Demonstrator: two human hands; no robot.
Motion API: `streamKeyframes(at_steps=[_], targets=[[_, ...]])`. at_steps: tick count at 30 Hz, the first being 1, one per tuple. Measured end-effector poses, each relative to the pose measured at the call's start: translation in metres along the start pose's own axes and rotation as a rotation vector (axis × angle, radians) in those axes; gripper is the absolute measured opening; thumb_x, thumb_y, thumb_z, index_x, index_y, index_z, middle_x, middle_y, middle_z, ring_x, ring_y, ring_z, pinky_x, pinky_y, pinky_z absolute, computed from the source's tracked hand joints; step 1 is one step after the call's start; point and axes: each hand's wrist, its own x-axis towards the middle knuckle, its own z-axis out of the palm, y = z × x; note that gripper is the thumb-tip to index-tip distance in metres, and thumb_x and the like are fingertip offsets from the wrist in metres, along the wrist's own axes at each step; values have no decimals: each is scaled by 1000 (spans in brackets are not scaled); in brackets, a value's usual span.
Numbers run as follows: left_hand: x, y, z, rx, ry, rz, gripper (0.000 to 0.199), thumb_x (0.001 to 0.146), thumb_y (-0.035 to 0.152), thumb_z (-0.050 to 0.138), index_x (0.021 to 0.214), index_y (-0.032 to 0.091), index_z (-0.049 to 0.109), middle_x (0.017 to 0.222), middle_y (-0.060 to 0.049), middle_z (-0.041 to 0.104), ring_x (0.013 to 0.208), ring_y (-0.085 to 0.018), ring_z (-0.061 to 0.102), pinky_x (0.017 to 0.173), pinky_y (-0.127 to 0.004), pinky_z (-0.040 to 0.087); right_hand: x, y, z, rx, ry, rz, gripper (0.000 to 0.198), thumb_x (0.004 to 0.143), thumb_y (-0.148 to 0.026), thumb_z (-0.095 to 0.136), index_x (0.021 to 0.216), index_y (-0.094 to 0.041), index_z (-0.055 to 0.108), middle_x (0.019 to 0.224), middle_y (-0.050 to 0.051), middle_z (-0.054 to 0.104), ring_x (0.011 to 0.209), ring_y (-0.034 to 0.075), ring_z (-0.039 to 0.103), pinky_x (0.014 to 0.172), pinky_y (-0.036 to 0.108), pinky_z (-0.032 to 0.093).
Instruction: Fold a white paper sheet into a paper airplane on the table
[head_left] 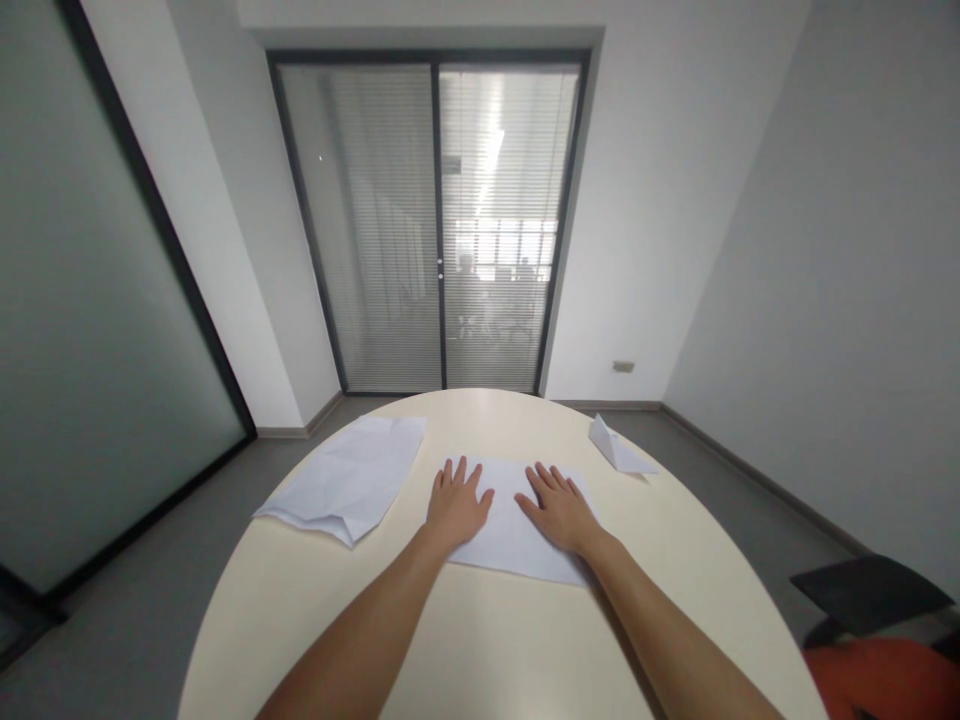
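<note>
A white sheet of paper (508, 520) lies flat on the round cream table (480, 640) in front of me. My left hand (456, 505) rests palm down on the sheet's left edge, fingers spread. On the sheet's right part my right hand (559, 508) also lies flat with fingers apart. Neither hand grips anything.
A stack of creased white sheets (349, 475) sits at the table's left. A folded paper shape (615, 448) lies at the far right edge. A dark chair with an orange seat (877, 630) stands at lower right. Glass doors with blinds (439, 225) are ahead.
</note>
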Motion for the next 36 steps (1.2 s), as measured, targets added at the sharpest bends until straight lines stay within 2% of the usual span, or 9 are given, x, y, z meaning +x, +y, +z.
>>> streamKeyframes(at_steps=[5, 10, 13, 18, 23, 26, 28, 32, 36], targets=[[2, 3, 1, 38, 20, -76, 64, 97, 56, 29, 150, 21, 39, 160, -12, 29, 147, -37, 22, 117, -53, 21, 4, 13, -4, -63, 123, 121, 66, 97, -52, 37, 149, -12, 40, 158, 15, 34, 146, 35, 26, 117, 51, 19], [1, 4, 2, 83, 91, -145, 57, 98, 45, 31, 149, 19, 40, 158, -15, 33, 146, -38, 26, 116, -56, 21, 6, 8, -9, -71, 275, 11, 49, 98, -40, 39, 136, -14, 55, 149, 15, 47, 139, 28, 39, 117, 43, 23], [0, 4, 1, 40, 84, -64, 53, 99, 35, 31, 150, 22, 37, 159, -11, 33, 146, -32, 27, 118, -52, 20, 4, 0, -5, -8, 192, -48, 57, 99, -50, 31, 140, -15, 52, 150, 14, 46, 140, 27, 39, 116, 41, 26], [-5, 5, -1, -1, 37, -6, 58, 97, 52, 35, 150, 30, 38, 160, -9, 30, 147, -38, 22, 117, -57, 18, 1, -3, 2, -27, 32, 27, 73, 97, -59, 32, 154, -14, 30, 161, 12, 25, 149, 34, 19, 119, 51, 17], [-5, 5, 1, -18, 38, -21, 59, 96, 54, 35, 149, 29, 41, 160, -10, 30, 148, -38, 20, 117, -59, 16, 2, 2, -2, -65, 83, 114, 72, 97, -55, 34, 151, -7, 34, 159, 17, 28, 148, 36, 22, 118, 55, 15], [-3, 5, 3, -20, 46, -40, 57, 96, 52, 36, 148, 29, 42, 160, -9, 31, 147, -38, 21, 117, -60, 16, 1, -1, -5, -79, 170, 34, 63, 98, -48, 38, 147, -7, 42, 158, 18, 32, 147, 34, 24, 120, 52, 13], [-2, 4, 3, -18, 56, -58, 57, 97, 51, 37, 147, 27, 43, 159, -10, 32, 147, -39, 21, 117, -61, 16, -1, -6, -5, -22, 158, -71, 62, 99, -48, 37, 147, -10, 42, 159, 16, 31, 148, 30, 23, 120, 47, 16], [-1, 3, -1, -17, 96, -62, 51, 97, 43, 41, 142, 23, 50, 156, -10, 38, 144, -36, 29, 116, -57, 22, -6, -17, -2, 67, 2, -143, 73, 96, -62, 32, 154, -17, 32, 162, 10, 23, 150, 31, 16, 120, 49, 15], [-5, 7, -8, -42, 184, 62, 39, 96, 33, 43, 129, 20, 59, 141, -9, 55, 131, -27, 48, 114, -46, 30, -6, -17, -3, 59, -29, -104, 72, 97, -62, 31, 155, -19, 30, 163, 8, 21, 151, 31, 13, 121, 50, 10]])
